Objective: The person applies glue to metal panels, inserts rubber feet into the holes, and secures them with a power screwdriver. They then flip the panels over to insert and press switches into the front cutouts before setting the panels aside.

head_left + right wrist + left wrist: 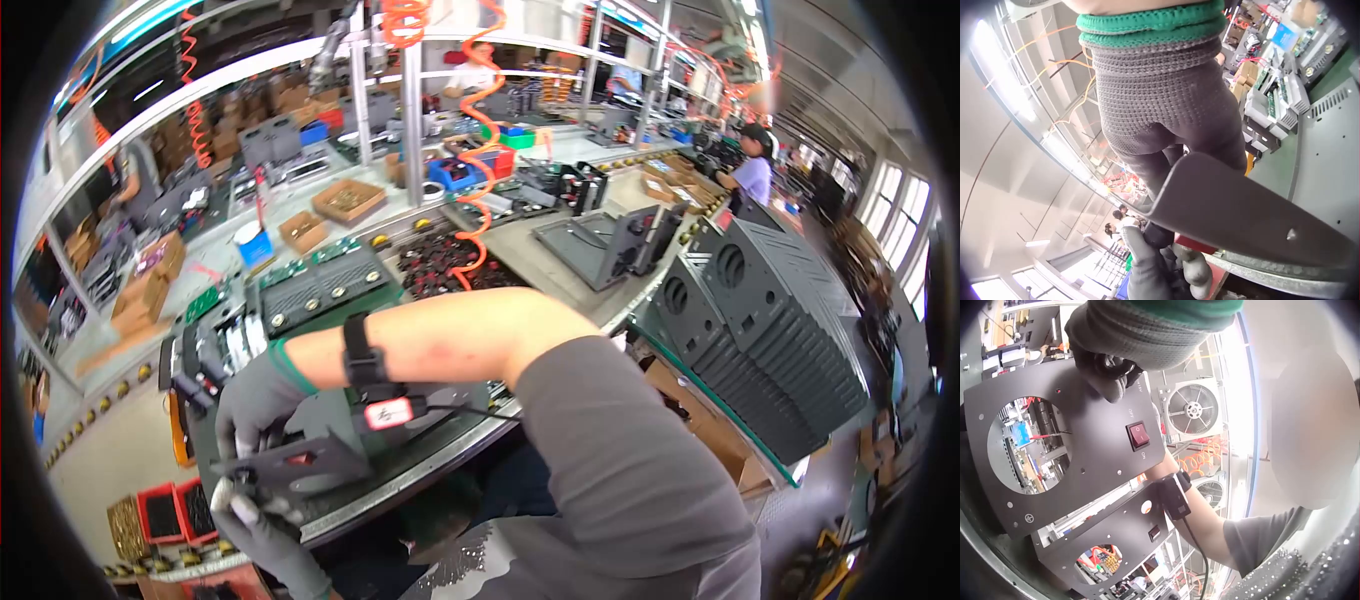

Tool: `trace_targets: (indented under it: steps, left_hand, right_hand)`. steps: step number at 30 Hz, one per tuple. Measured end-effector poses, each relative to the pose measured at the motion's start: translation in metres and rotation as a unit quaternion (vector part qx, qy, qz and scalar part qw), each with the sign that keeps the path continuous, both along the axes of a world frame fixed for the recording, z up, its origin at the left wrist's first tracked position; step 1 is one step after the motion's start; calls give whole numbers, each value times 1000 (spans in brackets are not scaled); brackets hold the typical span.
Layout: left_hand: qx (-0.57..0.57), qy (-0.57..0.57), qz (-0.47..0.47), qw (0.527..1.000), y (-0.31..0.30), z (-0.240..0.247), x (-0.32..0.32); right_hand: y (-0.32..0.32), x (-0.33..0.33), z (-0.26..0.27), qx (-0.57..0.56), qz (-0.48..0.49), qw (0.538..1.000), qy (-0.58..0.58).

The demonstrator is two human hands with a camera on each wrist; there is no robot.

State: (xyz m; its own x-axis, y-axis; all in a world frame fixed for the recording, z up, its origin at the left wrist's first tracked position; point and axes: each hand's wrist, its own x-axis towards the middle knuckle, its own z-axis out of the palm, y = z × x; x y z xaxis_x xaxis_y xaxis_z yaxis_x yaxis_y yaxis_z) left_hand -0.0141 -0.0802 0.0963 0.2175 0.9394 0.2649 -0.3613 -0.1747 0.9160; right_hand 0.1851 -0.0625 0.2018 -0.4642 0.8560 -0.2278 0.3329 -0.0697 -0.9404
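Observation:
A dark metal panel (pixel 1054 456) with a large round hole and a red rocker switch (pixel 1138 434) is tilted up at the bench's front. My right hand (pixel 258 405), in a grey glove with a green cuff, grips the panel from its far side, its fingers partly hidden by the panel (pixel 1241 206) in the right wrist view. From the near side, my gloved left hand (pixel 255 530) curls its fingers and thumb around a small round black part (pixel 1113 365) right at the panel face, beside the switch. Exactly what that black part is, I cannot tell.
A second panel (pixel 1107 540) with a switch shows below the first in the left wrist view. Red bins (pixel 160 512) of small parts stand at the left. Stacked dark housings (pixel 770 330) lean at the right. An orange coiled hose (pixel 480 150) hangs over the bench.

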Motion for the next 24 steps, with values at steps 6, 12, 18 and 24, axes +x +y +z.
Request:
trace_targets:
  steps: [6,12,18,24]
  left_hand:
    - [52,94,25,994,-13,19,-1]
    - [362,287,78,884,-33,49,-5]
    - [291,186,105,933,-23,38,-20]
    - [-69,149,-28,986,-28,50,-19]
  right_hand:
    - [15,7,-6,-26,38,999,8]
    - [22,20,-13,296,168,920,-194]
    - [-1,-3,25,31,79,989,-121]
    - [-6,-11,24,-69,14,998,-3]
